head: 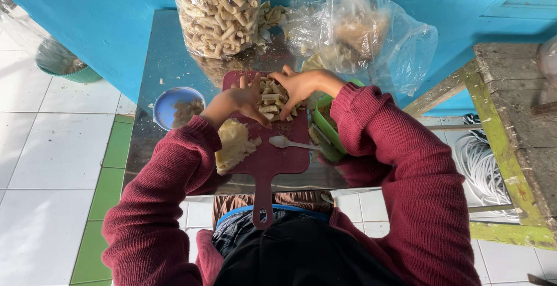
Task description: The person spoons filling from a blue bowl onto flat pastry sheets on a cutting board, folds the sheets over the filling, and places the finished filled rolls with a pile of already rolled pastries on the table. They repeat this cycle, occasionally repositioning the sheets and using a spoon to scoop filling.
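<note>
A dark red cutting board [272, 155] with a long handle lies on a shiny metal table [168, 60]. At its far end sits a heap of short pale rolled sticks [271, 101]. My left hand [246, 100] cups the heap from the left and my right hand [297, 86] from the right, fingers closed around the sticks. A lump of pale yellow dough [232, 144] rests on the board's left edge. A white plastic spoon [287, 143] lies on the board near the right side.
A blue bowl [168, 103] with filling stands left of the board. A green tub [326, 125] sits at the right. A full clear bag of sticks [217, 10] and a looser plastic bag [371, 36] stand behind. A worn wooden bench [516, 118] stands at right.
</note>
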Motion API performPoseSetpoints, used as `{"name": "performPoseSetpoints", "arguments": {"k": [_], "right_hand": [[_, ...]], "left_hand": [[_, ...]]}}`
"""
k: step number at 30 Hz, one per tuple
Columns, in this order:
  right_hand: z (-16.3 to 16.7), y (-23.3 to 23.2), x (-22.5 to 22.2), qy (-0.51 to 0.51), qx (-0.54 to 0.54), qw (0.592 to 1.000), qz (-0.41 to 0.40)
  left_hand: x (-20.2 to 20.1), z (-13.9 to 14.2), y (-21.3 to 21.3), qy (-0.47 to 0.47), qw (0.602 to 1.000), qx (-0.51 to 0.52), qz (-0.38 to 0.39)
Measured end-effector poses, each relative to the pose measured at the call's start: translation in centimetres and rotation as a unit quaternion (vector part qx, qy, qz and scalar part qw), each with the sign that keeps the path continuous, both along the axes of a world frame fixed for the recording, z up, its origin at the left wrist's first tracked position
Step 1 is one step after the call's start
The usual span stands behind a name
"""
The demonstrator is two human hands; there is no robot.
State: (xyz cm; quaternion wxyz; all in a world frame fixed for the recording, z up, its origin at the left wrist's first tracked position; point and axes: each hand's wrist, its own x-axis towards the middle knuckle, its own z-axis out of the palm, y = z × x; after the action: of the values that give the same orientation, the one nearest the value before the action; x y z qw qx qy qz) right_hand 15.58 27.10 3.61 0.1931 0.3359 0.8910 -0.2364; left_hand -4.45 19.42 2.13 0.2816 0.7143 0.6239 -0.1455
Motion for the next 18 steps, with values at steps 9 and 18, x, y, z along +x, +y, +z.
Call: {"name": "performPoseSetpoints", "arguments": {"k": [9, 18], "right_hand": [[-1.1, -2.7, -1.0, 0.000, 0.093, 0.996, -0.012], [-2.6, -1.4, -0.5, 0.145, 0.045, 0.985, -0.088]], "left_hand": [[1.0, -2.3, 0.6, 0.000, 0.998, 0.053, 0.035], [1.3, -1.3, 1.0, -0.057, 0.994, 0.062, 0.075]]}}
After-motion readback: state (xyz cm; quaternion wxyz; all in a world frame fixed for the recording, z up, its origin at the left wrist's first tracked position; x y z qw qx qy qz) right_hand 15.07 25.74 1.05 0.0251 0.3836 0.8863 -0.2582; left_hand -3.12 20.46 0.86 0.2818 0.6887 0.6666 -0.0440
